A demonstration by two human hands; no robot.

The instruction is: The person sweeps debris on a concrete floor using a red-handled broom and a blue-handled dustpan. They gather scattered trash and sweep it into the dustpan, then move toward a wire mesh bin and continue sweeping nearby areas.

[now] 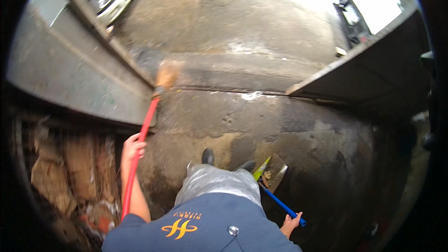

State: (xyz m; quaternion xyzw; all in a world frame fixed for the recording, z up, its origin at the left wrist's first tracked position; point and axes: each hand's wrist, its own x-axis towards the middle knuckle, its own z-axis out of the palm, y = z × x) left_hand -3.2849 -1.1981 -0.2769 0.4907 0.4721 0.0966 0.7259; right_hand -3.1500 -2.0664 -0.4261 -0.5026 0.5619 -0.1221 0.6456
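Note:
My left hand [133, 148] is wrapped round the red handle of a broom [147, 120]. The broom's straw-coloured head [167, 74] is blurred and rests at the doorway sill, beside the left metal panel. Low on the right, my right hand [291, 224] grips the blue handle of a long-handled dustpan [278, 204]. The dustpan's pan [276, 177] sits on the floor beside my right shoe, with some brownish debris in it; its side is yellow-green.
Metal panels flank the doorway, one on the left [84, 70] and one on the right [373, 65]. Flattened cardboard [53, 182] is stacked at the left. A raised sill [233, 72] crosses the wet, stained floor [224, 116]. Vehicles stand outside at both upper corners.

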